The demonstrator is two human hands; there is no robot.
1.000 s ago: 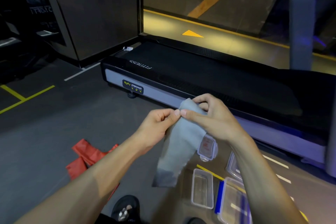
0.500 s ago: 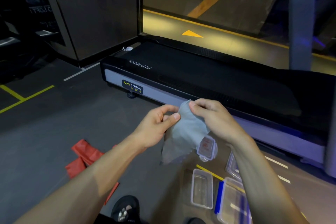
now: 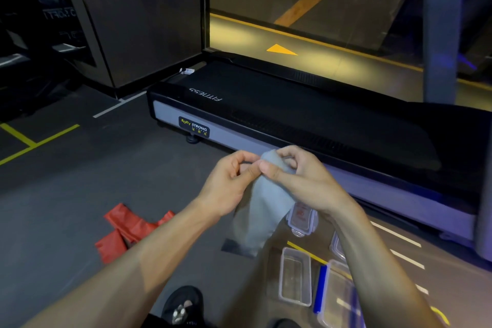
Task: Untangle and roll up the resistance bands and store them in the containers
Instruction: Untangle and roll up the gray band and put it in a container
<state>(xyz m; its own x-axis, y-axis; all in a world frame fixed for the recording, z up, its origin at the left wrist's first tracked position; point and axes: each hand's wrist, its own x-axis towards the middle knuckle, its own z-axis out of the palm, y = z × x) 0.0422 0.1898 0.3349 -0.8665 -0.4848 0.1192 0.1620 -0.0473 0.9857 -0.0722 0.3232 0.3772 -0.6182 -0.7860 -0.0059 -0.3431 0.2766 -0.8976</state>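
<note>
Grey and thin, the resistance band (image 3: 262, 202) hangs from my two hands above the floor (image 3: 66, 194), its top end bunched between my fingers and its loose tail dropping down toward the containers. My left hand (image 3: 229, 184) pinches the top edge of the grey band between thumb and curled fingers, and my right hand (image 3: 298, 178) grips the same end just beside it, thumb pressed across the fabric, the two hands nearly touching. On the floor below my left forearm lies a red band (image 3: 127, 229), crumpled and folded, well apart from the grey one. Below my right wrist sit clear plastic boxes: a small open container (image 3: 295, 274), a lid (image 3: 303, 218) nearer the treadmill, and a larger box with a blue clip (image 3: 323, 287) at the bottom right, partly hidden by my forearm. A black treadmill (image 3: 292, 114) runs across the floor beyond my hands. My dark shoe (image 3: 183, 303) shows at the bottom edge.
</note>
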